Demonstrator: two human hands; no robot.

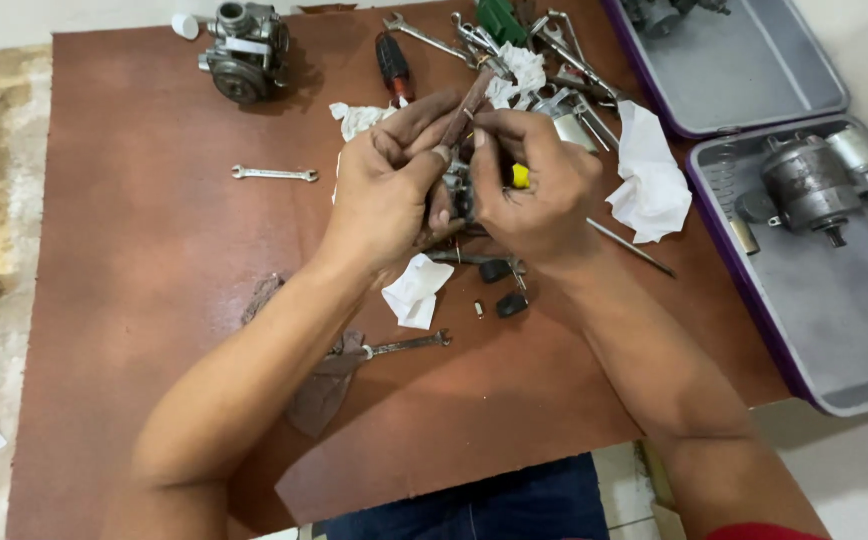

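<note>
My left hand [386,185] and my right hand [539,185] are pressed together above the brown board [154,260], both closed around a small metal part [457,190] between them. A brownish rod-shaped tool [466,108] sticks up from between the fingers, pinched by my left thumb and forefinger. A small yellow piece [521,176] shows at my right palm. The part itself is mostly hidden by the fingers.
On the board lie a carburetor [244,50], a small wrench [274,174], a red-handled screwdriver [394,68], several spanners [474,40], white tissues [651,180], a wrench on a rag [409,344] and small black pieces [511,304]. A grey tray [834,330] at right holds metal motors [814,185].
</note>
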